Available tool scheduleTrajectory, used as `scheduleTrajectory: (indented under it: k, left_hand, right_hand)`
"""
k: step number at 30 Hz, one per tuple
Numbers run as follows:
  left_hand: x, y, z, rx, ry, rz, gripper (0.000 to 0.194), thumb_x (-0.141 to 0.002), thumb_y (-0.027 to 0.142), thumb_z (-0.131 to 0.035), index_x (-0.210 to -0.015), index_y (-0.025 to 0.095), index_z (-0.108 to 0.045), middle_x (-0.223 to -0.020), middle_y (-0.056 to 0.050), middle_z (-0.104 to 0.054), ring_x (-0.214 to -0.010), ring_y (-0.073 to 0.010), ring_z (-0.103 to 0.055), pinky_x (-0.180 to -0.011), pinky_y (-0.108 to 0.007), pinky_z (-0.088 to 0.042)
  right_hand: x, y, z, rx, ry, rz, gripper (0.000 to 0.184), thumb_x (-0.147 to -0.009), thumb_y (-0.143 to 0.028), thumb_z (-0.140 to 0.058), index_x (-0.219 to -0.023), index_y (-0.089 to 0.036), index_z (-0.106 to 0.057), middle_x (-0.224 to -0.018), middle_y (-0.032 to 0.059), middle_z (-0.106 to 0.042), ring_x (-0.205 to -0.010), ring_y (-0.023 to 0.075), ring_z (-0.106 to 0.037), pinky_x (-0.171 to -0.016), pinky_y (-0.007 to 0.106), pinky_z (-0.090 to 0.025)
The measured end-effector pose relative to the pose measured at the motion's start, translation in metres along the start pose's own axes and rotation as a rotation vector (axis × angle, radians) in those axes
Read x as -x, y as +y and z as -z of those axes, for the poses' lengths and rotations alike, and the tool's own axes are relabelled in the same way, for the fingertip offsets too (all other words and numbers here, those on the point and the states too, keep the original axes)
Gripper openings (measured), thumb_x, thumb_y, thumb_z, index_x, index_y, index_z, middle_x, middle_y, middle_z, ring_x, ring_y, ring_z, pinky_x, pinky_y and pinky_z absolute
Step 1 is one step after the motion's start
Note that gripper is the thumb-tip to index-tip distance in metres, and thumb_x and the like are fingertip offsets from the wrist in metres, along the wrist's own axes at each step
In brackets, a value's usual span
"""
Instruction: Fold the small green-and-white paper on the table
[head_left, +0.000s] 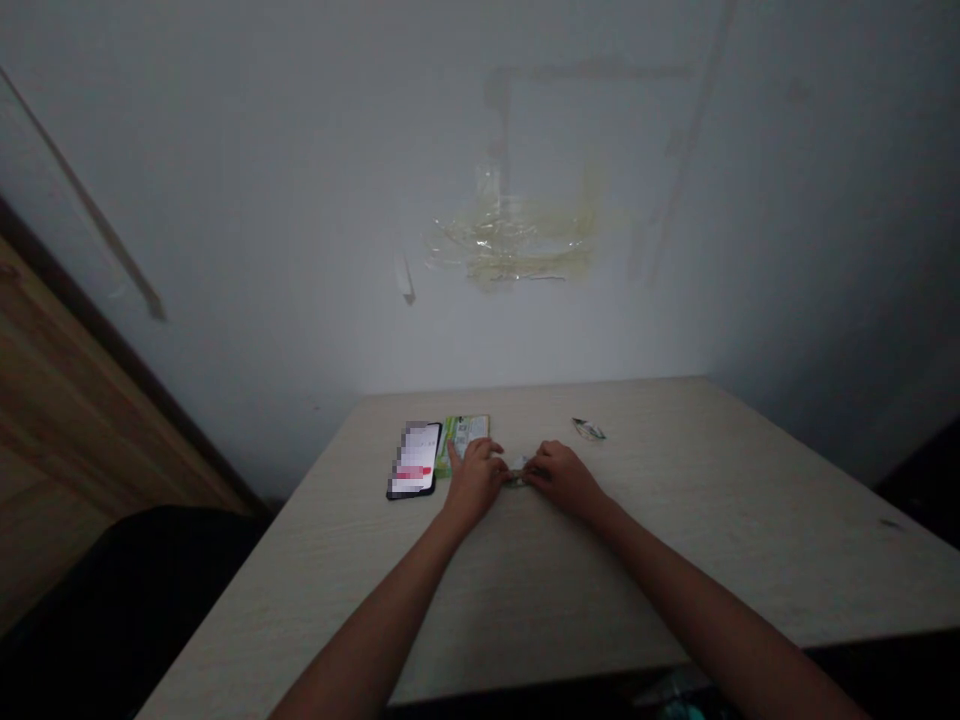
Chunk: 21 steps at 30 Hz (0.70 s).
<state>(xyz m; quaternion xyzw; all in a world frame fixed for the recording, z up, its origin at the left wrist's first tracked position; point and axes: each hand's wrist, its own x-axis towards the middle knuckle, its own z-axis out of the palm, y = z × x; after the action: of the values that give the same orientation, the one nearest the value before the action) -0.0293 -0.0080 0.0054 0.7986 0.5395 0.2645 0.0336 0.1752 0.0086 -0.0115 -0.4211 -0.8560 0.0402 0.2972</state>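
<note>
Close together over the middle of the table, my two hands meet at a small flat whitish-green piece (519, 474), too small and dim to name. My left hand (476, 478) pinches its left end, with the outer fingers lifted and spread. The right end is between the closed fingertips of my right hand (561, 473). Partly behind my left hand lies a green and white printed card or booklet (469, 432). Left of that is a phone (415, 460) with a lit screen, partly blurred out.
A small crumpled wrapper-like scrap (589, 430) lies beyond my right hand. The pale wooden table (510, 590) reaches back to a grey wall (300, 200) with shiny tape (517, 240) on it. A dark shape (142, 570) and brown wooden boards (90, 400) stand on the left.
</note>
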Motion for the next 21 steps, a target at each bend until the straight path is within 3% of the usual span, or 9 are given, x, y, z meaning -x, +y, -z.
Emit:
scheduleTrajectory:
  k: [10, 16, 21]
  left_hand:
    - [0.000, 0.003, -0.008, -0.098, 0.021, 0.023, 0.014, -0.089, 0.028, -0.061, -0.083, 0.021, -0.071, -0.121, -0.009, -0.061, -0.125, -0.0287, -0.048, -0.110, -0.076, -0.005]
    - [0.000, 0.003, -0.011, -0.148, 0.018, 0.064, 0.014, -0.085, 0.033, -0.066, -0.086, 0.020, -0.072, -0.132, -0.012, -0.054, -0.137, -0.0356, -0.033, -0.108, -0.075, -0.016]
    - [0.000, 0.003, -0.013, -0.142, 0.008, 0.097, 0.013, -0.083, 0.034, -0.069, -0.085, 0.021, -0.072, -0.138, -0.012, -0.049, -0.140, -0.0373, -0.028, -0.108, -0.075, -0.016]
  right_hand:
    - [-0.003, 0.005, -0.007, -0.112, 0.031, -0.090, 0.013, -0.085, -0.032, -0.071, -0.084, -0.020, -0.075, -0.083, 0.0050, -0.062, -0.085, 0.0179, -0.056, -0.077, 0.030, -0.044]
    - [-0.005, 0.001, -0.004, -0.108, 0.021, -0.147, 0.014, -0.083, -0.036, -0.072, -0.083, -0.023, -0.077, -0.081, 0.0047, -0.062, -0.085, 0.0188, -0.056, -0.077, 0.031, -0.044]
    - [-0.007, 0.000, -0.004, -0.098, 0.006, -0.201, 0.011, -0.081, -0.032, -0.074, -0.082, -0.022, -0.078, -0.082, 0.0060, -0.063, -0.087, 0.0207, -0.056, -0.078, 0.032, -0.044]
